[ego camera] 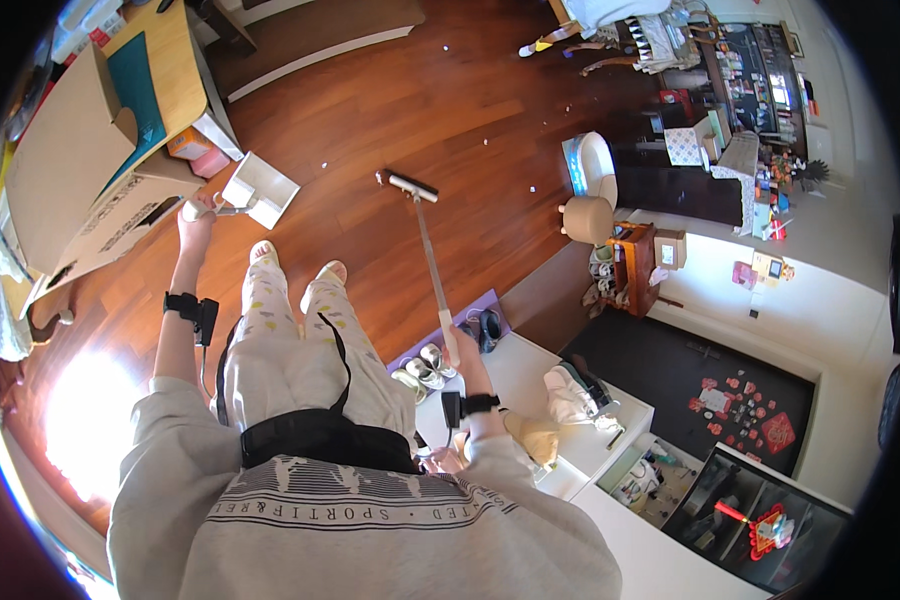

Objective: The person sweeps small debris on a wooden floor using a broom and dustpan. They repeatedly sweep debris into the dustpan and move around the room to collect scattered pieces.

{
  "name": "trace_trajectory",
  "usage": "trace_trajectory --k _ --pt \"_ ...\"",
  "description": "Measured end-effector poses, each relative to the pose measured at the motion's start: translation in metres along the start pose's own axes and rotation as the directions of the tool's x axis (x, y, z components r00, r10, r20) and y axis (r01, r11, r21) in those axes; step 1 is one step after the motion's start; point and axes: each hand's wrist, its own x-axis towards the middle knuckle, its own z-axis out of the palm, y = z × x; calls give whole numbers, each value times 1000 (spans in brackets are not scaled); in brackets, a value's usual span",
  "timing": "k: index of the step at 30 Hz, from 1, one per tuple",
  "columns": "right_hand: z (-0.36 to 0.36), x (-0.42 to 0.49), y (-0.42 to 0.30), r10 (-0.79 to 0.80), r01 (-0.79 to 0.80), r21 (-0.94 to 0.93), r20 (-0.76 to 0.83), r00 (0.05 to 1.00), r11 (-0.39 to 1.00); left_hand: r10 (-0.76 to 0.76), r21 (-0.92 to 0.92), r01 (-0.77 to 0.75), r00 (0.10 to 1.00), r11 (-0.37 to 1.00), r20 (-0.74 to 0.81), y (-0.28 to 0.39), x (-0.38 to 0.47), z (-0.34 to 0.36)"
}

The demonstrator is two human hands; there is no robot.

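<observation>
My left hand is closed around the handle of a white dustpan, held near a large cardboard box. In my right hand is the pale grip of a broom with a thin grey shaft. The broom's white head with dark bristles rests on the wooden floor. A small white scrap lies against the left end of the broom head. More bits of white litter, such as one scrap between dustpan and broom, are scattered over the floor.
The cardboard box leans by a wooden table on the left. Shoes stand on a purple mat beside a white cabinet at right. A tan stool and a dark cabinet stand farther off.
</observation>
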Motion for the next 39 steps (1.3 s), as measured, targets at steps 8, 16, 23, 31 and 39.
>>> trace_trajectory --k 8,16,23,31,39 --pt "-90 -71 12 102 -263 528 314 944 808 25 -108 -20 999 994 48 0 5 -7" --pt "-142 -105 23 -142 157 54 -215 966 986 5 1 -5 974 1000 228 70 -36 24" --pt "-148 -68 -3 -716 67 -879 -337 611 472 67 111 -142 857 984 511 88 -45 82" --pt "-69 28 34 -111 106 221 9 994 969 35 160 -186 752 969 658 75 -56 142" --pt "-11 15 31 -132 129 275 -7 991 953 126 116 -275 722 954 680 73 -65 193"
